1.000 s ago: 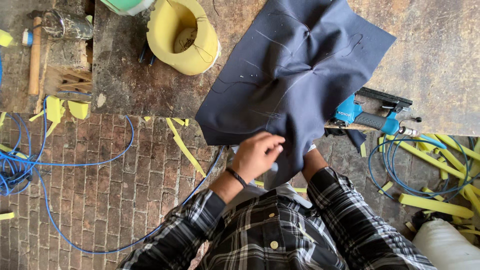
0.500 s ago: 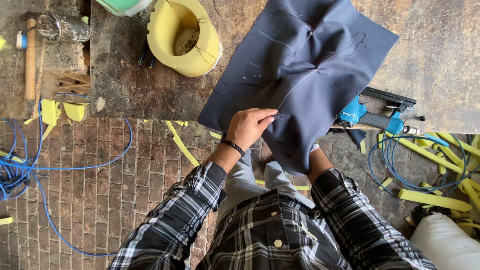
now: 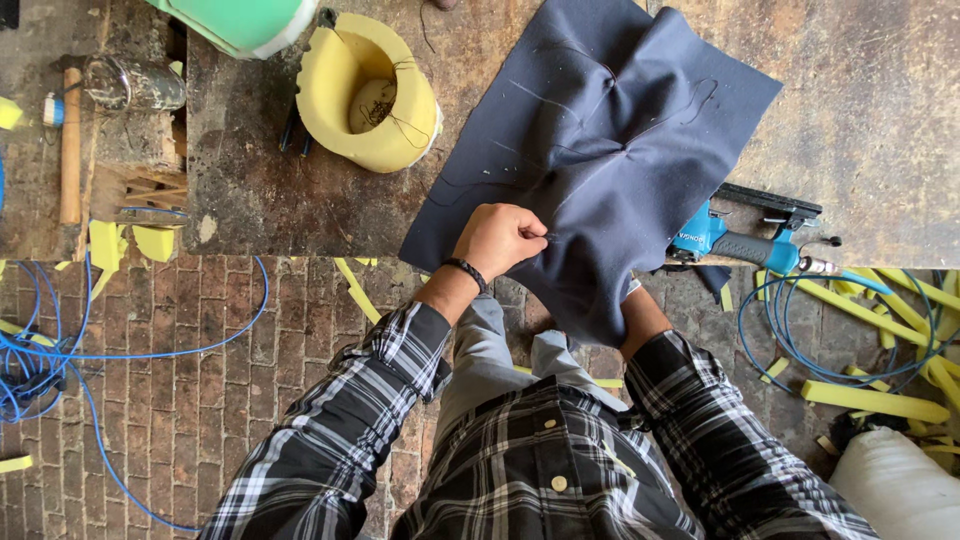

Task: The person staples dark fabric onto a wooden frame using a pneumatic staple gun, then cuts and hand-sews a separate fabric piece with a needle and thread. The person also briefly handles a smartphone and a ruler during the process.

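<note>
A dark navy fabric sheet (image 3: 610, 150) with faint chalk lines lies rumpled on the worn workbench (image 3: 270, 200) and hangs over its near edge. My left hand (image 3: 498, 238) rests on the fabric's near part, fingers closed and pinching the cloth. My right hand is hidden under the hanging fabric; only its wrist (image 3: 640, 315) shows below the cloth. A black band circles my left wrist.
A yellow foam ring piece (image 3: 368, 95) sits on the bench left of the fabric, a green tub (image 3: 235, 22) behind it. A blue pneumatic stapler (image 3: 745, 240) lies at the right. Blue hose (image 3: 60, 350) and yellow foam strips (image 3: 880, 390) litter the brick floor. A hammer (image 3: 70, 140) lies far left.
My left hand has moved up from the fabric's hanging edge onto the bench surface and now pinches the cloth there. The fabric has shifted slightly.
</note>
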`<state>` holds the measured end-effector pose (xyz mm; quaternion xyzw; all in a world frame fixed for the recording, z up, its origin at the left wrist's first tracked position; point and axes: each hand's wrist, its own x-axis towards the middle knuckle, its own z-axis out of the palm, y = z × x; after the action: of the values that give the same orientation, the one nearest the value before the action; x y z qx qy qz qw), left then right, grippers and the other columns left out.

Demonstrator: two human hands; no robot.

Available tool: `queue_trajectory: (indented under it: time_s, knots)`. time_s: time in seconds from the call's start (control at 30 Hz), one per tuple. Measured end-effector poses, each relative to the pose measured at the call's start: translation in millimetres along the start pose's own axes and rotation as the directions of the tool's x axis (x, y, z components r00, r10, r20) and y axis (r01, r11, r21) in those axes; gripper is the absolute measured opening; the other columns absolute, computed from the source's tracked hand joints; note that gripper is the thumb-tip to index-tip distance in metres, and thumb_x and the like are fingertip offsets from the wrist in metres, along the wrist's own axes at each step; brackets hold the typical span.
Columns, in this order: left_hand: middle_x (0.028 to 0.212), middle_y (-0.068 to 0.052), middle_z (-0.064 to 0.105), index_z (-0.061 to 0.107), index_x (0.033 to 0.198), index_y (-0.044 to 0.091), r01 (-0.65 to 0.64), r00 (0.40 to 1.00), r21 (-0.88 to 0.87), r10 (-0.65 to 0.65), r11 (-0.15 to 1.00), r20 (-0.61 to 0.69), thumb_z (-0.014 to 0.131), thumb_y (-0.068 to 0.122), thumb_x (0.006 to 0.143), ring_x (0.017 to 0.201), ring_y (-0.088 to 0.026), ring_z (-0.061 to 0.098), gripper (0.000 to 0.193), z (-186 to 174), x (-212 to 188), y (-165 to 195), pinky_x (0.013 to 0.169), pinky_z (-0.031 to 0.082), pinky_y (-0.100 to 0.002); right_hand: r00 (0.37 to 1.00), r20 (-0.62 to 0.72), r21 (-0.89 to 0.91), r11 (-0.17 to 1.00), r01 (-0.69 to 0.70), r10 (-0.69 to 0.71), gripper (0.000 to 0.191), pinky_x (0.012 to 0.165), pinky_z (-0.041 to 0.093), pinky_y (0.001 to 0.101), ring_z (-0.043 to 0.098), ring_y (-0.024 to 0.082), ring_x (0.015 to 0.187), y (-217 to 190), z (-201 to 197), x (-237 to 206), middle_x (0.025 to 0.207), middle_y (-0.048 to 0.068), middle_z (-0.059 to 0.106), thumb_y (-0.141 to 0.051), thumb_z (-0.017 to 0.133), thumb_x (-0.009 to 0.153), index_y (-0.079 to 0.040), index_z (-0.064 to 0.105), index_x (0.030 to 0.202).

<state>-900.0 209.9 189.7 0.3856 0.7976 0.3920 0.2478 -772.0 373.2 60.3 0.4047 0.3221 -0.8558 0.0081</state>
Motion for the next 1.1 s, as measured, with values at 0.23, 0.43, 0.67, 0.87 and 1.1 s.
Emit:
queue_trajectory:
  time_s: [0.23, 0.43, 0.67, 0.87, 1.1]
  knots:
    - [0.078, -0.009, 0.072, 0.076, 0.081, 0.009, -0.157, 0.986, 0.178, 0.163, 0.971, -0.019, 0.079, 0.015, 0.076, 0.071, -0.027, 0.072, 0.008, -23, 6, 33, 0.065, 0.058, -0.037, 0.987, -0.151, -0.239, 0.971, 0.024, -0.062, 0.03, 0.079, 0.063, 0.0423, 0.071, 0.025, 0.079, -36, -23, -60, 0.104, 0.022, 0.075, -0.02, 0.064, 0.098, 0.0, 0.074, 0.116]
    - [0.085, -0.009, 0.072, 0.074, 0.086, 0.009, -0.361, 0.93, 0.301, 0.364, 0.883, 0.049, 0.076, 0.016, 0.082, 0.077, -0.031, 0.071, 0.008, -63, 11, 68, 0.069, 0.058, -0.041, 0.905, 0.424, -0.634, 0.702, 0.326, -0.037, 0.026, 0.081, 0.064, 0.0363, 0.076, 0.021, 0.084, -105, -26, -166, 0.101, 0.016, 0.08, -0.02, 0.072, 0.095, 0.001, 0.077, 0.11]
    - [0.085, -0.01, 0.069, 0.07, 0.087, 0.008, -0.54, 0.835, 0.262, 0.548, 0.8, 0.05, 0.076, 0.017, 0.079, 0.078, -0.032, 0.07, 0.013, -94, 7, 108, 0.067, 0.057, -0.042, 0.468, 0.874, -0.373, 0.433, 0.82, -0.133, 0.064, 0.089, 0.051, 0.03, 0.061, 0.012, 0.101, -155, 116, -107, 0.108, 0.004, 0.069, -0.017, 0.095, 0.067, 0.002, 0.063, 0.119]
    - [0.08, -0.005, 0.067, 0.067, 0.084, 0.007, -0.359, 0.926, 0.164, 0.373, 0.919, -0.063, 0.077, 0.011, 0.078, 0.069, -0.02, 0.071, 0.013, -127, -20, 94, 0.061, 0.058, -0.034, 0.522, 0.845, -0.501, 0.509, 0.7, 0.114, 0.03, 0.083, 0.054, 0.0277, 0.063, 0.008, 0.093, -136, 138, -89, 0.1, 0.001, 0.073, -0.011, 0.075, 0.089, -0.001, 0.07, 0.118]
    - [0.082, -0.003, 0.068, 0.068, 0.091, 0.006, -0.315, 0.937, -0.129, 0.287, 0.94, -0.201, 0.078, 0.009, 0.085, 0.07, -0.012, 0.071, 0.012, -140, -20, 51, 0.063, 0.059, -0.026, 0.675, 0.735, -0.435, 0.811, 0.391, 0.068, 0.039, 0.071, 0.048, 0.0242, 0.055, 0.008, 0.075, -113, 147, -71, 0.084, -0.001, 0.064, -0.032, 0.054, 0.101, -0.003, 0.07, 0.121]
